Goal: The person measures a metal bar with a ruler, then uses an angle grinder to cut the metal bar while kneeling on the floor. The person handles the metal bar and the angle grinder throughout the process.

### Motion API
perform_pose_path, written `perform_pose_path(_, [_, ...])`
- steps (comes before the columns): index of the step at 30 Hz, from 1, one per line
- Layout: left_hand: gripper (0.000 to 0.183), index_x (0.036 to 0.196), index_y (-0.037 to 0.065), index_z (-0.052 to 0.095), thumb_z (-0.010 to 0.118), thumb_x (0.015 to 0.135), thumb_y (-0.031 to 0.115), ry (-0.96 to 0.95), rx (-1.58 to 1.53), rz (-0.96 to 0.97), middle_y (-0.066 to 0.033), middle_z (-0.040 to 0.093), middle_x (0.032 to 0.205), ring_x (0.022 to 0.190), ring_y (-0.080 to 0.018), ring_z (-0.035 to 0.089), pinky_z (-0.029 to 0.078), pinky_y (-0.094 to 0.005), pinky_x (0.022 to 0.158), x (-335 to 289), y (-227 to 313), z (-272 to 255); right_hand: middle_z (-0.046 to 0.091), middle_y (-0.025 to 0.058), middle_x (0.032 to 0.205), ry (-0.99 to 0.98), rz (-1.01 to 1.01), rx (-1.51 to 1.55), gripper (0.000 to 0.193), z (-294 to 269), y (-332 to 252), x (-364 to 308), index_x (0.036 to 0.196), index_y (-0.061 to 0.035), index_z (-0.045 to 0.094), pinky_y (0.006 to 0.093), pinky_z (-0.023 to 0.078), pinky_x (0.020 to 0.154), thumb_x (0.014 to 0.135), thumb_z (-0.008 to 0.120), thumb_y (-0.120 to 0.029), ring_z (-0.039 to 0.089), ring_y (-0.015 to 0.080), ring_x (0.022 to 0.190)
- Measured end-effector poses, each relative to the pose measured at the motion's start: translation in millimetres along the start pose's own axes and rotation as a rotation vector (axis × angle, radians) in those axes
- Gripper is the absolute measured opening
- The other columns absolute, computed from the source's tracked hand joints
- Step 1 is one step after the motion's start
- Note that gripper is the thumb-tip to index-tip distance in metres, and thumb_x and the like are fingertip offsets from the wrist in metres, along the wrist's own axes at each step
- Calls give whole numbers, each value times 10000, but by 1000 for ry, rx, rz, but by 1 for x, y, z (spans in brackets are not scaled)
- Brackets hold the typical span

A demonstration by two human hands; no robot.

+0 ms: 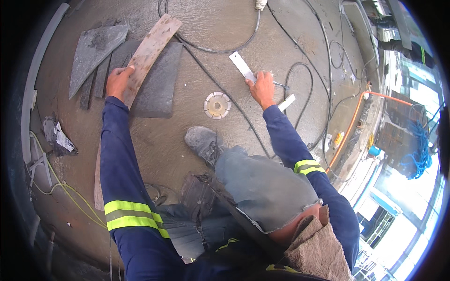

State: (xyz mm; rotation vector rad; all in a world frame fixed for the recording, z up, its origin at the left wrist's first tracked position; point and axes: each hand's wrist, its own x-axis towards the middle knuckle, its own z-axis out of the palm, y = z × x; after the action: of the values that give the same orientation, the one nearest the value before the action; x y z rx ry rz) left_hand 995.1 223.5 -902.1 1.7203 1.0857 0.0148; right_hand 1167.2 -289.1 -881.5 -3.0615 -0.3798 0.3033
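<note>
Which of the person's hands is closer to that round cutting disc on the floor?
Right. The right hand lies just up and right of the disc, on a metal strip; the left hand is farther left, on a wooden board.
</note>
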Motion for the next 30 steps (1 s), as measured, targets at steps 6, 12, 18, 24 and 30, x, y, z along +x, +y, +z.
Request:
perform_pose_path(6, [559,1194,39,801,872,809,439,117,191,-173,-153,786,1187,1135,-292,712,557,-419,967,-15,28,13,707,291,831,-26,-383,366,335,-23,-15,-1,1284,-60,508,628,506,617,1068,651,-273,689,540,758])
perform_pose_path(12, [416,1096,229,798,878,770,474,209,240,-346,-107,736,1350,1469,-439,407,161,-659,1227,-45,63,10,707,243,796,-165,-839,328,657,-71,-205,-17,1632,-136,355,578,535,623,1013,569,-89,705,450,703])
perform_pose_path(18, [454,1181,264,788,856,793,489,261,330,-377,-132,598,1466,1455,-376,421,242,-559,1196,-60,77,18,732,232,820,-226,-877,120,870,-62,-282,-16,1732,-193,204,573,566,643,955,568,-51,727,445,725])
perform_pose_path(24, [455,1160,295,784,882,768,504,220,294,-378,-135,530,1488,1449,-364,408,246,-556,1178,-58,73,13,736,228,791,-251,-794,18,883,-64,-287,-17,1743,-251,174,573,563,633,978,574,-67,723,439,693])
perform_pose_path(30, [463,1147,293,781,881,788,568,213,271,-372,-144,561,1474,1429,-360,422,234,-545,1167,-56,67,14,758,202,820,-171,-761,-48,884,-57,-294,-30,1734,-275,239,545,599,632,951,600,-78,759,395,721])
